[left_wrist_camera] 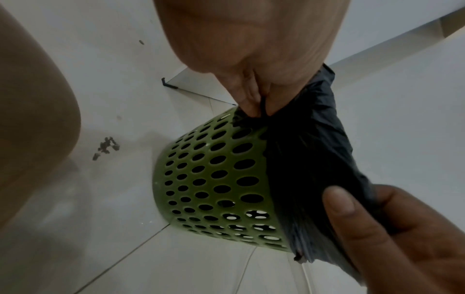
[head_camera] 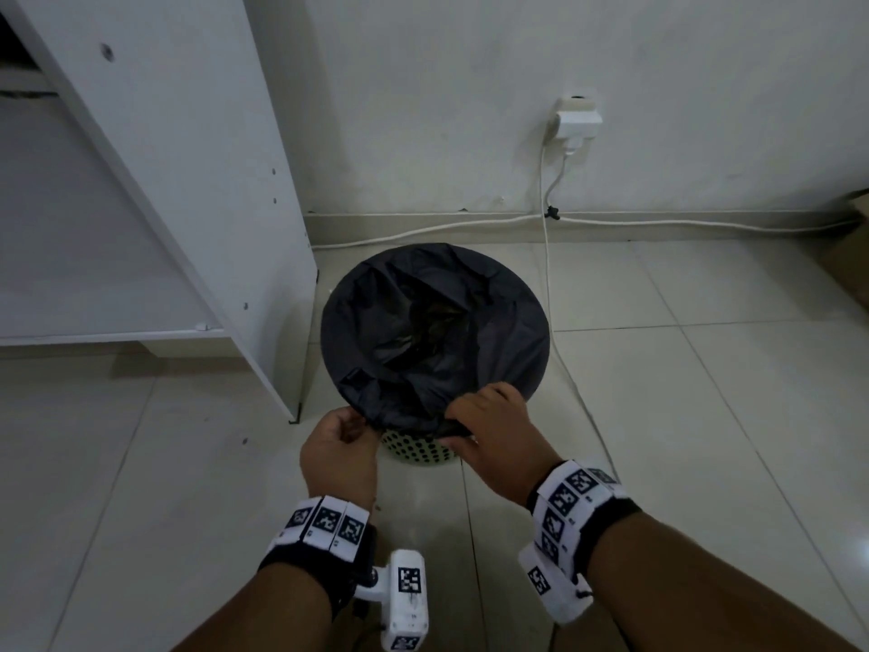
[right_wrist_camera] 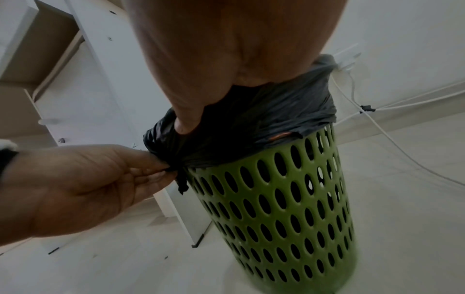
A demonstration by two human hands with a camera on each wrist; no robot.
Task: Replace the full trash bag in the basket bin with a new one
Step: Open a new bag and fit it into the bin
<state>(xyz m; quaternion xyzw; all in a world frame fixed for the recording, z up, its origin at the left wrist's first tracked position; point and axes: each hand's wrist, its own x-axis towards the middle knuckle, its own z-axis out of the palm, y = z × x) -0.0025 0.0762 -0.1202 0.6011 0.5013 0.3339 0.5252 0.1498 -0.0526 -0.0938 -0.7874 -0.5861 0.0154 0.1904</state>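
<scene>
Basket bin (head_camera: 418,451), black trash bag (head_camera: 432,322) over its rim — upright on floor. Left hand (head_camera: 339,451) pinches a bag tie at 7 o'clock; right hand (head_camera: 498,432) grips the bag edge at 5 o'clock.

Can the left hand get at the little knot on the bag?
Yes, it seems so: the left hand already pinches the knot of the black trash bag at the green basket bin's rim.

Bag (head_camera: 423,322) in basket bin (head_camera: 418,451), shelf unit (head_camera: 188,181) left, wall (head_camera: 470,87) behind.

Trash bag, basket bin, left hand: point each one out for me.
trash bag (head_camera: 423,322), head view, on its dark plastic inside the bin.
basket bin (right_wrist_camera: 276,208), right wrist view, on its perforated green wall.
left hand (head_camera: 339,444), head view, on its back.
</scene>
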